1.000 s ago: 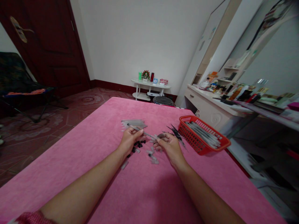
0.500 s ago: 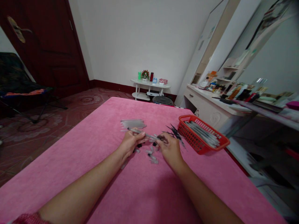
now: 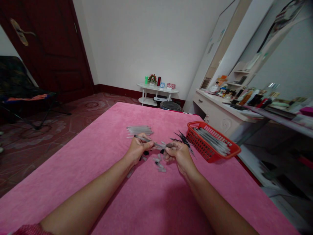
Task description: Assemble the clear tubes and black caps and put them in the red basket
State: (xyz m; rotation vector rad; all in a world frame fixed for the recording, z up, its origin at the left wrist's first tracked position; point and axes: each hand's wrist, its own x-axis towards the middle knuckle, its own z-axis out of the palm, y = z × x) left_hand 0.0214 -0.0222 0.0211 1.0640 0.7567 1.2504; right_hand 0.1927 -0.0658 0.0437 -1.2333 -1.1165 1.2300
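A slim, clear grey pen (image 3: 158,145) with a dark end spans the space between my hands, over the pink cloth. My left hand (image 3: 137,150) is closed around its barrel, thumb along the top. At the other end, the thumb and fingers of my right hand (image 3: 179,153) pinch the pen's tip; exactly what they cover is hidden. Below and between the hands lie several loose clear caps (image 3: 160,169), some with black parts. Beyond my left hand is a row of clear pen barrels (image 3: 139,130). Thin black refills (image 3: 183,138) lie in a loose pile beyond my right hand.
A red plastic basket (image 3: 199,143) holding several grey pens stands at the right of the pink-covered table (image 3: 73,169). Further right is a dresser (image 3: 220,112) crowded with bottles. A small white stand (image 3: 157,87) is by the far wall, and a folding chair (image 3: 22,88) at left.
My right hand has turned slightly, its fingers shifting at the pen's end. My left hand keeps its hold, with the pen tilted slightly more. The things on the table lie as before.
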